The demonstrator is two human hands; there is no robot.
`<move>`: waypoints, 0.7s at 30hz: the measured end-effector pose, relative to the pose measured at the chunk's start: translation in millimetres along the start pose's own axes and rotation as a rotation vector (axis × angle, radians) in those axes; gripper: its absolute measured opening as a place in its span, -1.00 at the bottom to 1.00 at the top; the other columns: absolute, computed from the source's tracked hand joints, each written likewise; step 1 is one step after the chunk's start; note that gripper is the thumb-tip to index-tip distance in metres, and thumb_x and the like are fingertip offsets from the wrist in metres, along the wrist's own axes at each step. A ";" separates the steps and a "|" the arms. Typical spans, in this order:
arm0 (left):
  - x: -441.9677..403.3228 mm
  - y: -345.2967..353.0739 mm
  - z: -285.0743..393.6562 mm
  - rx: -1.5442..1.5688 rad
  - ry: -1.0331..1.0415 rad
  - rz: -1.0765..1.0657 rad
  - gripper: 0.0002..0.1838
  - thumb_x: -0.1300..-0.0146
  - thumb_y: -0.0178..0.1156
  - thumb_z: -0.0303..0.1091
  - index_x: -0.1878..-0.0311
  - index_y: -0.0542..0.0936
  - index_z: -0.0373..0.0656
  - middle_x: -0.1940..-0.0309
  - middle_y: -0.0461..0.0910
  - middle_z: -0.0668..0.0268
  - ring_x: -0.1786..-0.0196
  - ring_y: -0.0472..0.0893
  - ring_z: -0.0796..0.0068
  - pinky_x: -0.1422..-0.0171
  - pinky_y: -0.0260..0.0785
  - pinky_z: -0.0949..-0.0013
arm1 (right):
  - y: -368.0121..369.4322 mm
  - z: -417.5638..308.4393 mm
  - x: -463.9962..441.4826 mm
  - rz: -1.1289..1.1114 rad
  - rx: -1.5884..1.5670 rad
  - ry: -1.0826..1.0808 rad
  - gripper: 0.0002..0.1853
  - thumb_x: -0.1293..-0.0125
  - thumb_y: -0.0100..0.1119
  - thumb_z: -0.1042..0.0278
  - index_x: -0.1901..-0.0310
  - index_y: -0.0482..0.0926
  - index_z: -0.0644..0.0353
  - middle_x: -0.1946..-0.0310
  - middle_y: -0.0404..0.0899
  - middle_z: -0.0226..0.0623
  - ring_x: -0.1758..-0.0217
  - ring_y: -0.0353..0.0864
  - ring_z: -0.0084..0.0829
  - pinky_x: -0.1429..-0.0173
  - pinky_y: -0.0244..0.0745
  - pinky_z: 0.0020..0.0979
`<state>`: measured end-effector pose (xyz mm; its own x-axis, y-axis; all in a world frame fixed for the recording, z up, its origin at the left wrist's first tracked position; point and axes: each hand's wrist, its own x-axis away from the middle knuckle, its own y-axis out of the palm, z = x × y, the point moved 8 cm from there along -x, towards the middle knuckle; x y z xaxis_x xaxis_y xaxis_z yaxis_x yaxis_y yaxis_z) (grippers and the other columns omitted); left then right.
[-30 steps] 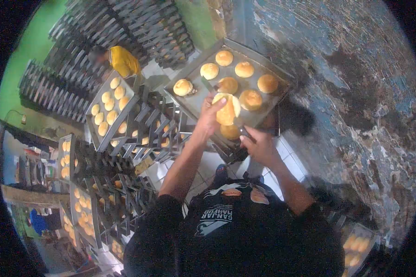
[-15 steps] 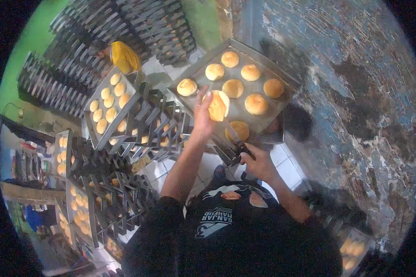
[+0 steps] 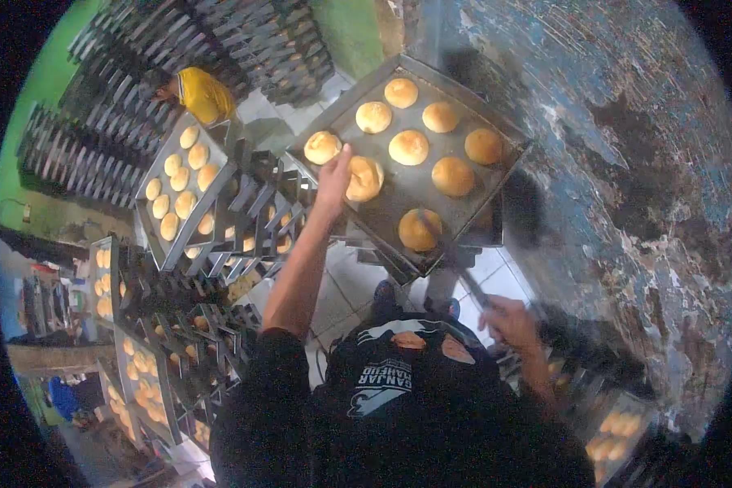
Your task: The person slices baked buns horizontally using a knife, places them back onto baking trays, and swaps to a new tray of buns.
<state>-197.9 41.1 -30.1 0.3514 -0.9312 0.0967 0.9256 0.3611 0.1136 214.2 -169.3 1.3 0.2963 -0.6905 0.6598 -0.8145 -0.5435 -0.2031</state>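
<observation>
My left hand is closed at the left side of a round golden bun, with the thumb along its edge. The other fingers are partly hidden, and I cannot tell whether the bun rests on the metal baking tray or is held just above it. Several more golden buns sit spaced apart on this tray. My right hand is wrapped round the handle of a knife. Blurred by motion, its blade points up-left towards the bun at the tray's near corner.
Left of me, stacked crosswise trays hold buns, topped by another bun tray. A person in a yellow shirt is beyond it, beside tall tray stacks. A peeling wall rises at right. More buns lie at lower right.
My left hand has moved left and slightly up with the bun. My right hand has drawn the knife away from the bun, down and to the right.
</observation>
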 end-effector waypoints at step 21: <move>48.6 227.4 -31.8 -0.616 0.251 -0.759 -0.29 -0.12 0.54 -0.13 -0.22 0.51 -0.37 -0.03 0.69 0.06 -0.09 0.70 0.34 -0.15 0.55 0.25 | -45.2 42.9 -8.5 0.296 -0.532 -0.293 -0.77 -0.54 0.09 0.29 0.17 0.56 0.32 0.50 0.56 -0.38 0.70 0.32 -0.70 0.69 0.16 -0.56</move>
<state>34.1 76.4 -31.0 -0.4071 -0.9134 -0.0080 0.8033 -0.3538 -0.4792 269.9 -159.3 -26.2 0.0851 -0.9156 0.3929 -0.9946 -0.0544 0.0887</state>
